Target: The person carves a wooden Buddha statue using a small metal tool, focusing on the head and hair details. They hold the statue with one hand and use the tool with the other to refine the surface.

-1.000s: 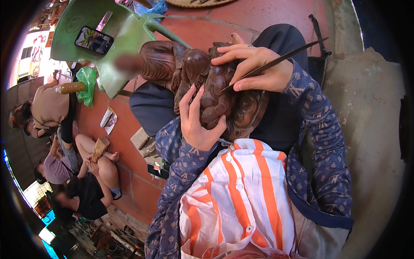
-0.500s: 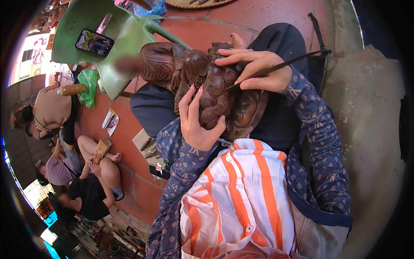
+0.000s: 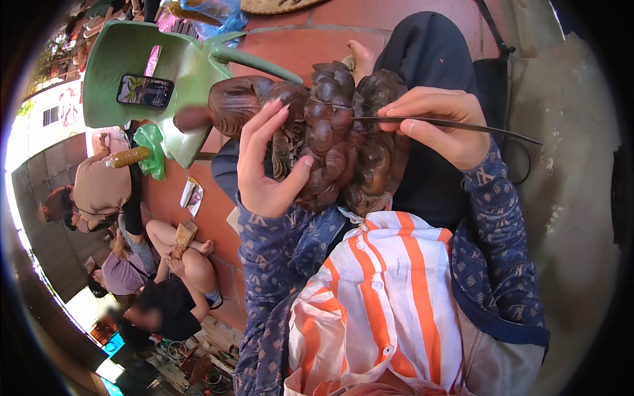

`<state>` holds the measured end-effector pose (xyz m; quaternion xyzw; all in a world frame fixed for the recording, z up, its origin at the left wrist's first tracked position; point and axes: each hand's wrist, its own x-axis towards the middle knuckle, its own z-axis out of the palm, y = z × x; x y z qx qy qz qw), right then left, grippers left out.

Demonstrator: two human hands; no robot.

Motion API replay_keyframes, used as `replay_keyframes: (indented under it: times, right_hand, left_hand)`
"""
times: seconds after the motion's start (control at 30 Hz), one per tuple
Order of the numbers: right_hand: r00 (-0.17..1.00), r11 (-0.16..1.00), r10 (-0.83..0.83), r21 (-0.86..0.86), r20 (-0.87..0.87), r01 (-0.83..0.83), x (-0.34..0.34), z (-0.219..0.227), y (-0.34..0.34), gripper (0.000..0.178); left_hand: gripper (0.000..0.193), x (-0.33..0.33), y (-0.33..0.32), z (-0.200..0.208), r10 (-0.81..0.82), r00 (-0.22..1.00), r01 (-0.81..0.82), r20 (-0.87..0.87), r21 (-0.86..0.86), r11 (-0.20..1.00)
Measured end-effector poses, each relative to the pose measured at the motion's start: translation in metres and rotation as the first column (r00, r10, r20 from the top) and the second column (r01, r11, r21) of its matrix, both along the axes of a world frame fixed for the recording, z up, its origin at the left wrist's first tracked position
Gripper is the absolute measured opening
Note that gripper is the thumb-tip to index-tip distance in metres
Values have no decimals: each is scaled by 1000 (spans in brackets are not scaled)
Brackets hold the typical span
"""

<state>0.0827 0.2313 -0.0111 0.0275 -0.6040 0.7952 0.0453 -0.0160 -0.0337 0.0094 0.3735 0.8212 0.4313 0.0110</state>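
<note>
A dark brown wooden carving (image 3: 328, 148), with rounded, lumpy figures in relief, lies across my lap. My left hand (image 3: 269, 173) rests on its left side, fingertips and thumb set apart and bracing the wood. In my right hand (image 3: 444, 122) is a long, thin dark file-like tool (image 3: 495, 127), pinched between thumb and fingers. Its narrow tip reaches the carving near the middle, and its tail end points out to the right. The fine shape of the tip is too small to make out.
A green plastic chair (image 3: 191, 56) on the far left holds a phone (image 3: 145, 90). A green bag (image 3: 150, 150) hangs beside a bottle (image 3: 129, 157). Several people sit at the left; one holds a wooden block (image 3: 184, 236). A woven tray (image 3: 281, 5) lies on the tiles beyond.
My left hand has shifted left and up along the carving, fingers wider. The carving has turned a little. The tool has swung from slanting upward right to nearly level, and my right hand has moved right.
</note>
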Motion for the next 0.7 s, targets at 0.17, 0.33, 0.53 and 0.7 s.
replay_keyframes:
  times: [0.17, 0.33, 0.53, 0.7]
  right_hand:
    - [993, 988, -120, 96, 10, 118, 3, -8, 2, 11]
    - [994, 995, -73, 68, -75, 79, 3, -18, -3, 12]
    - [995, 988, 33, 156, -90, -19, -4, -16, -2, 13]
    - [994, 969, 59, 245, -94, -34, -11, -11, -2, 10]
  left_hand:
    - [70, -15, 22, 19, -134, 990, 120, -51, -215, 969]
    - [66, -20, 37, 24, -112, 992, 86, -65, -318, 944]
    - [54, -46, 31, 9, -182, 972, 204, 145, -149, 968]
    - [74, -60, 25, 16, -376, 922, 388, 97, -242, 889]
